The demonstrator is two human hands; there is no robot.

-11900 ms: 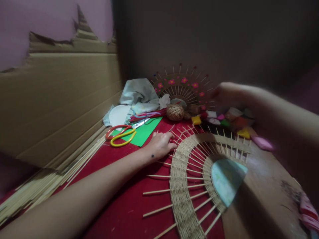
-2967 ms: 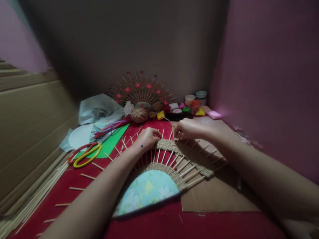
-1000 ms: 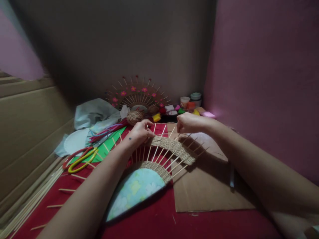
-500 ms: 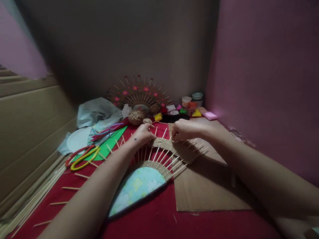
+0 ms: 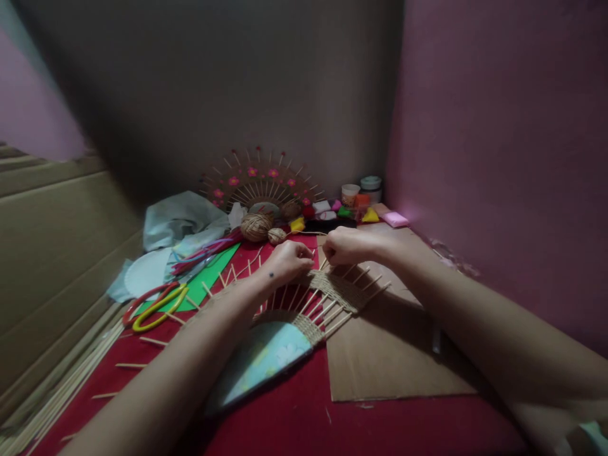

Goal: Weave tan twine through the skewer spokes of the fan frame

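Note:
A half-round piece with a light-blue floral base (image 5: 270, 358) lies on the red cloth, thin sticks fanning out from it. Woven twine forms an inner band and an outer band (image 5: 339, 291) across the sticks. My left hand (image 5: 291, 261) is at the outer band's upper edge, fingers bent together around something I cannot make out. Just to its right, my right hand (image 5: 342, 246) is closed in a pinch over the stick tips, where a strand of twine (image 5: 308, 233) runs to it from a small ball (image 5: 277, 236).
Scissors with red and yellow handles (image 5: 159, 307) lie at the left by a green sheet (image 5: 209, 278). Cardboard (image 5: 389, 367) lies under the right side. A flowered stick fan (image 5: 261, 180), large twine ball (image 5: 256, 226), paper cup (image 5: 350, 194) and colourful packets stand at the back.
My left hand has moved right along the outer band, closer to my right hand. The whole view has shifted slightly.

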